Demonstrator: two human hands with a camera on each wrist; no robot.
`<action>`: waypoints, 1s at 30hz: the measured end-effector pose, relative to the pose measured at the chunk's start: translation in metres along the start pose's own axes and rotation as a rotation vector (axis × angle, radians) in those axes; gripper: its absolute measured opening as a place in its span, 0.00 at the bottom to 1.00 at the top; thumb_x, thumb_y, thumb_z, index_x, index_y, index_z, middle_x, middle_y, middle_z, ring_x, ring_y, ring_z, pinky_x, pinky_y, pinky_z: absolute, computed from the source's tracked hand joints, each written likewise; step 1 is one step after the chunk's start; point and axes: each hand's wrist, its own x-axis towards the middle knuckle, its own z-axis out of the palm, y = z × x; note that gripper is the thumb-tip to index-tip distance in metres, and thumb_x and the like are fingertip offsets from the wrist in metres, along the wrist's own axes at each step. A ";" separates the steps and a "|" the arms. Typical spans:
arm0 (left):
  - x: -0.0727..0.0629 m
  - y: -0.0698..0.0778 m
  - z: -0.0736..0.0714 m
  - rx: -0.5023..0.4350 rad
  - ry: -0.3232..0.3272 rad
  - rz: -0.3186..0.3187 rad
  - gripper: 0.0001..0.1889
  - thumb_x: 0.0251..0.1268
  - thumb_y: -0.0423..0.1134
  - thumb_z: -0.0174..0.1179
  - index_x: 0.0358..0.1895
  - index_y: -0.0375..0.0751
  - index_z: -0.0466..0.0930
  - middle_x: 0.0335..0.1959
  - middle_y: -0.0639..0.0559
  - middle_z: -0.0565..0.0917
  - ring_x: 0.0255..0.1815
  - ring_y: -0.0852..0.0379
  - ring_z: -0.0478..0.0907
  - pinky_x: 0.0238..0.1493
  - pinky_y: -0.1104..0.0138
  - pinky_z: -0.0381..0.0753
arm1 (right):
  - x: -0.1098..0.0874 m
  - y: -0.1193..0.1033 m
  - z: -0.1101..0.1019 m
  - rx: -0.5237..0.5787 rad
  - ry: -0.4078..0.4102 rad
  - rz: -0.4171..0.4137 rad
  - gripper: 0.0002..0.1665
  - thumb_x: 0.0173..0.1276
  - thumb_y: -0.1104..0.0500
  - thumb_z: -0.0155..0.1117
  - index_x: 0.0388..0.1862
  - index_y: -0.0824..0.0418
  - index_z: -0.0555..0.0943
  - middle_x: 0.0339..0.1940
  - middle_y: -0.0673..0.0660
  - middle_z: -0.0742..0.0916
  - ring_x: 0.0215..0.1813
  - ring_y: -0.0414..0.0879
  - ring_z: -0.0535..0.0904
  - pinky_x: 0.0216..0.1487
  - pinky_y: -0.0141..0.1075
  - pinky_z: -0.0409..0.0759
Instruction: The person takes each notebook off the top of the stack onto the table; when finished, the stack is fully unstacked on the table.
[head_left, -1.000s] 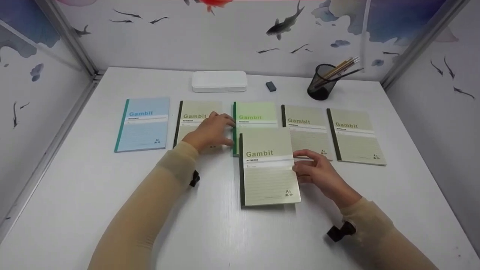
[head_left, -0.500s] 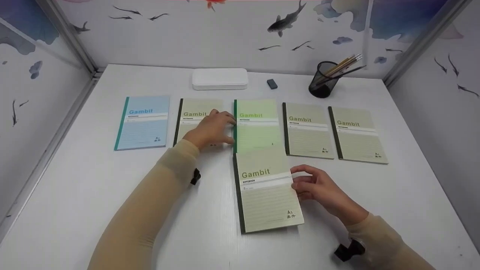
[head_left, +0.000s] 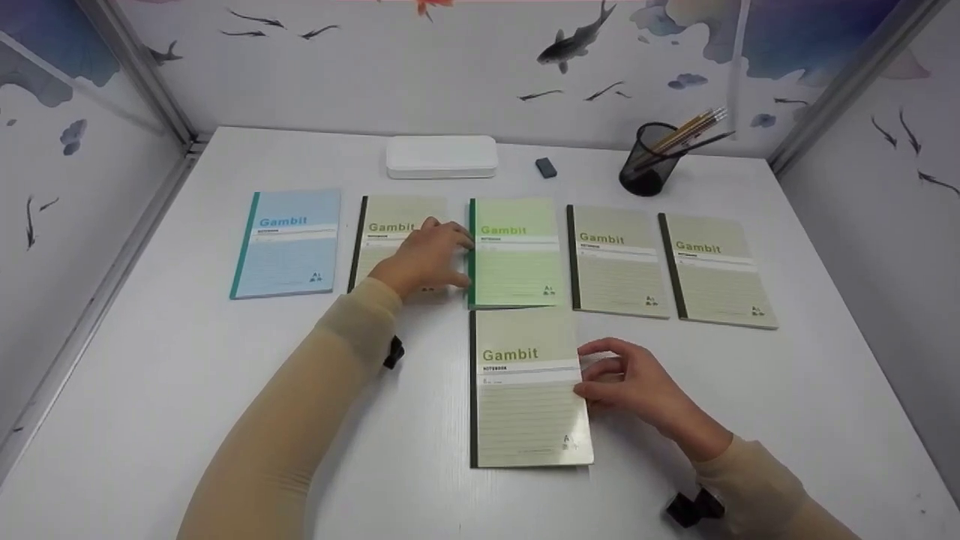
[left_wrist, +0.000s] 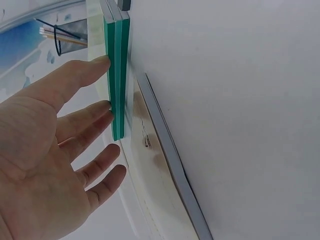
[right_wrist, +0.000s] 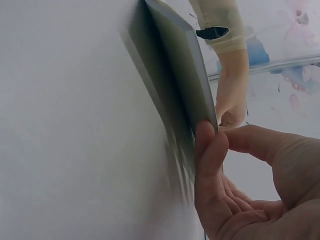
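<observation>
My right hand (head_left: 649, 390) pinches the right edge of an olive-covered Gambit notebook (head_left: 529, 420) lying in front of the row. In the right wrist view, thumb and fingertips (right_wrist: 212, 150) grip this notebook (right_wrist: 187, 65), its pinched side raised above the white tabletop. My left hand (head_left: 427, 259) reaches over another olive notebook (head_left: 394, 210) to the green notebook (head_left: 517, 262). In the left wrist view, the left hand's fingers (left_wrist: 82, 125) are spread, with thumb and fingertips right at the green spine (left_wrist: 117, 80), which shows several layered bands.
To the left lies a blue notebook (head_left: 289, 255); two more olive notebooks, one nearer (head_left: 619, 270) and one farther right (head_left: 720, 277), complete the row. Behind stand a white case (head_left: 441, 159), a dark eraser (head_left: 546, 167) and a black mesh cup (head_left: 646, 169) of pencils. Printed panels enclose the table.
The right hand has drawn the olive notebook off the green one toward the front, then straightened and lowered it. The left hand has stayed at the green spine.
</observation>
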 end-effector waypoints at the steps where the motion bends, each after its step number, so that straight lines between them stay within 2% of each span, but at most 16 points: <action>1: 0.000 0.000 0.000 0.006 -0.001 0.002 0.35 0.59 0.49 0.76 0.70 0.46 0.78 0.74 0.57 0.72 0.72 0.50 0.63 0.76 0.54 0.66 | 0.000 0.000 0.000 -0.021 0.004 -0.016 0.40 0.60 0.63 0.78 0.69 0.65 0.70 0.41 0.61 0.90 0.38 0.48 0.89 0.39 0.40 0.89; 6: 0.001 -0.001 0.001 0.010 0.000 0.007 0.35 0.59 0.50 0.76 0.70 0.47 0.78 0.74 0.57 0.72 0.72 0.50 0.63 0.76 0.55 0.67 | 0.001 0.000 -0.002 -0.175 -0.005 -0.090 0.45 0.59 0.63 0.79 0.74 0.58 0.69 0.40 0.61 0.89 0.32 0.50 0.87 0.32 0.40 0.86; 11: 0.002 0.001 0.002 0.006 0.000 -0.003 0.34 0.59 0.48 0.76 0.70 0.46 0.78 0.73 0.57 0.73 0.70 0.51 0.63 0.74 0.56 0.68 | 0.001 -0.003 0.000 -0.296 -0.016 -0.101 0.44 0.58 0.63 0.79 0.73 0.59 0.72 0.39 0.58 0.89 0.29 0.48 0.85 0.29 0.39 0.86; 20: -0.002 0.002 0.002 0.010 -0.011 -0.006 0.35 0.58 0.47 0.76 0.70 0.44 0.78 0.73 0.55 0.73 0.70 0.49 0.63 0.74 0.55 0.68 | 0.000 -0.015 0.009 -0.461 -0.015 -0.136 0.39 0.55 0.65 0.79 0.68 0.62 0.78 0.32 0.54 0.87 0.29 0.43 0.81 0.28 0.34 0.82; 24: -0.001 0.003 0.001 0.011 -0.015 0.003 0.35 0.59 0.47 0.76 0.70 0.44 0.77 0.74 0.55 0.72 0.70 0.48 0.63 0.74 0.55 0.67 | 0.001 -0.018 0.011 -0.502 -0.016 -0.118 0.39 0.55 0.67 0.78 0.68 0.62 0.80 0.29 0.52 0.86 0.28 0.42 0.79 0.28 0.32 0.79; 30: 0.001 0.003 0.000 0.022 -0.012 0.004 0.35 0.59 0.48 0.76 0.70 0.45 0.78 0.74 0.55 0.72 0.71 0.48 0.63 0.75 0.54 0.67 | 0.005 -0.020 0.011 -0.537 -0.028 -0.066 0.38 0.54 0.66 0.79 0.67 0.57 0.82 0.28 0.52 0.84 0.25 0.43 0.78 0.23 0.35 0.79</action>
